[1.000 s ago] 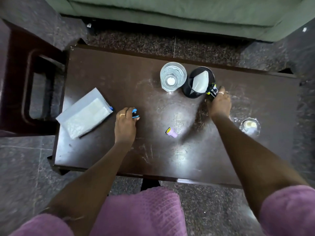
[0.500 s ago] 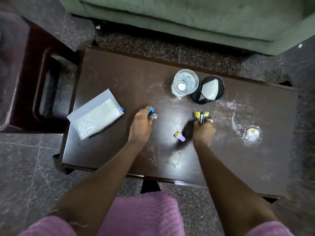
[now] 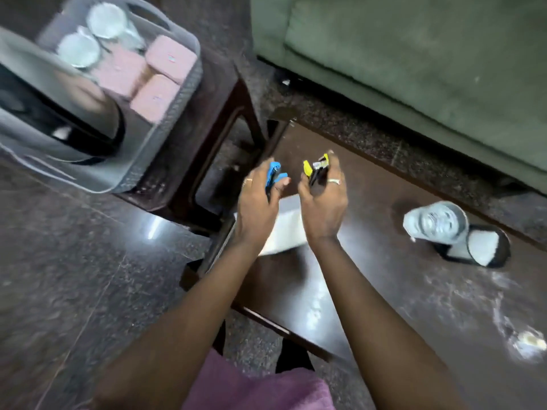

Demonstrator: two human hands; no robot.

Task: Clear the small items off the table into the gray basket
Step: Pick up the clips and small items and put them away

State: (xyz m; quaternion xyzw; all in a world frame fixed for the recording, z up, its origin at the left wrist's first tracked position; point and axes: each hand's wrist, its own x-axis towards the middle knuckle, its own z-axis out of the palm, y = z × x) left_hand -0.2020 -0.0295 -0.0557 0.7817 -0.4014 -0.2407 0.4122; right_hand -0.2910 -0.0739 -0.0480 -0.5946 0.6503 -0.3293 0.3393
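My left hand [image 3: 258, 199] is shut on a small blue-tipped item [image 3: 273, 172]. My right hand [image 3: 322, 199] is shut on small black items with yellow tips [image 3: 316, 168]. Both hands are raised over the left end of the dark wooden table [image 3: 370, 291], side by side. The gray basket [image 3: 165, 149] stands on a dark side stool at the upper left, blurred; it holds pink boxes [image 3: 157, 75], two round clear lids and a black object. A white packet [image 3: 288, 229] lies on the table under my wrists, mostly hidden.
A clear glass [image 3: 435, 221] and a black cup with white paper inside [image 3: 479, 247] stand on the table at right. A small clear dish [image 3: 529, 340] sits near the right edge. A green sofa [image 3: 414, 69] runs behind the table. The floor is dark stone.
The view has swung left, bringing the basket into sight. Both hands have lifted off the table and moved left toward the basket, still holding their items. The purple item is out of view.
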